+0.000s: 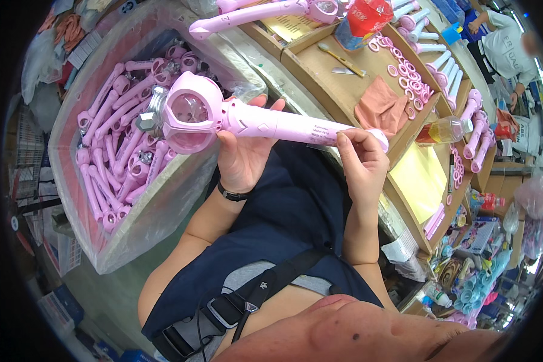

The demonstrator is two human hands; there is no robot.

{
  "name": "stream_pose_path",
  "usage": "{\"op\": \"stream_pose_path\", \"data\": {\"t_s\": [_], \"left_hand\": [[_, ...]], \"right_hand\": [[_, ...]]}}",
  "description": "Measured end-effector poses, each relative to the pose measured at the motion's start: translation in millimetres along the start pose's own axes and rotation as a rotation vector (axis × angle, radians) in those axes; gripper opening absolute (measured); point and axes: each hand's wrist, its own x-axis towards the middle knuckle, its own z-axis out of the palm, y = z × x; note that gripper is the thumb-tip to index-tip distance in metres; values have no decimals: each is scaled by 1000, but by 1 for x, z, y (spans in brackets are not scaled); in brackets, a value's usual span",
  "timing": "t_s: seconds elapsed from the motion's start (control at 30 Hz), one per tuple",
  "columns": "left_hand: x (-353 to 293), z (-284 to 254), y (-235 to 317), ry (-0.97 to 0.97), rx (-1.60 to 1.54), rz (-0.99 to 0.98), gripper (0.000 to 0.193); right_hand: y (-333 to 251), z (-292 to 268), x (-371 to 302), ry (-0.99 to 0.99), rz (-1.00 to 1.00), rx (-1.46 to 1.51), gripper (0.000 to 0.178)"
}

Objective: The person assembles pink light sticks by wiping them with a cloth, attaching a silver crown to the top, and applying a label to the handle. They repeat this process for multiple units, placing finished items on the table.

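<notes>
A pink toy wand (pixel 271 123) lies across both hands in front of my chest. Its round, cage-like head with a clear globe points left, with a silvery part at the very end. Beneath the neck my left hand (pixel 244 160) holds it, the thumb in front and the fingers behind. My right hand (pixel 365 160) pinches the handle close to its right end, thumb against small dark print. Left of the wand, a plastic-lined bin (pixel 117 253) holds many similar pink wands (pixel 117 139), partly hidden by the wand's head.
On the right, a cardboard tray (pixel 320 78) contains pink rings (pixel 407 78), an orange cloth (pixel 383 108) and a toothbrush (pixel 341 59). Yellow paper (pixel 417 181) and a bottle of amber liquid (pixel 441 131) are nearer. Another person (pixel 510 45) stands at far right.
</notes>
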Motion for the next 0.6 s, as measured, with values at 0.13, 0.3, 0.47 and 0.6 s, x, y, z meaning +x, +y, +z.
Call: {"op": "stream_pose_path", "data": {"t_s": [0.13,0.3,0.47,0.6], "left_hand": [[0,0,0,9,8,-3,64],[0,1,0,29,21,-10,65],[0,1,0,35,42,-7,66],[0,1,0,32,63,-3,66]], "right_hand": [[0,-1,0,-9,27,-8,10],[1,-1,0,-1,29,-5,10],[4,0,0,2,58,33,9],[7,1,0,14,31,-12,8]]}}
